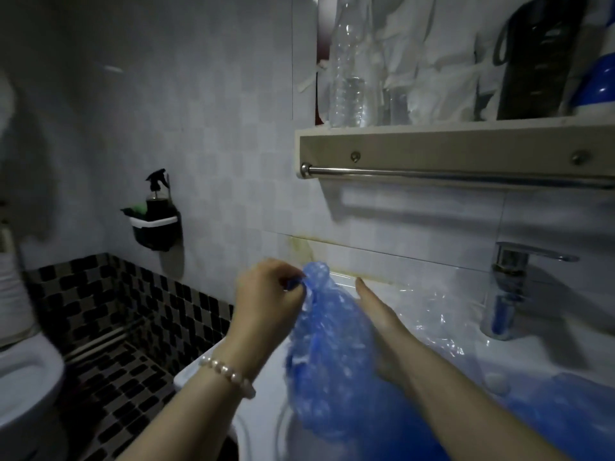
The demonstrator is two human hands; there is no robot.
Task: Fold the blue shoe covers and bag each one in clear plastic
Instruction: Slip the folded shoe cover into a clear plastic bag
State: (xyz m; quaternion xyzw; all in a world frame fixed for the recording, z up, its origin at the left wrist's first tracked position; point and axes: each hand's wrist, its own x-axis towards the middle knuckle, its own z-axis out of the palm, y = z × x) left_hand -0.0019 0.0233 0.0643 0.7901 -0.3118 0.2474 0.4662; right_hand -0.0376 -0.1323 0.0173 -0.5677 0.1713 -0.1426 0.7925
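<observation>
Your left hand (269, 294), with a pearl bead bracelet (229, 374) at the wrist, pinches the top edge of a crinkled blue plastic shoe cover (329, 354) at the centre of the frame, holding it up over the rim of a white ceramic washbasin (259, 394). Your right hand (379, 314) lies just behind the cover with its fingers straight and pressed together, flat against the plastic. A sheet of clear plastic (436, 314) lies crumpled on the basin ledge to the right, near a chrome mixer tap (506, 287). More blue plastic (559, 414) sits blurred at the lower right. Pale tiled wall (216, 144) fills the background; a white shelf with a steel towel rail (466, 161) at the upper right carries a clear plastic bottle (349, 68) and a dark container (539, 58). A black wall caddy holding a spray bottle (156, 217) hangs at the left, above black-and-white mosaic tiles (116, 327), and a white toilet bowl (26, 387) shows at the lower left edge.
</observation>
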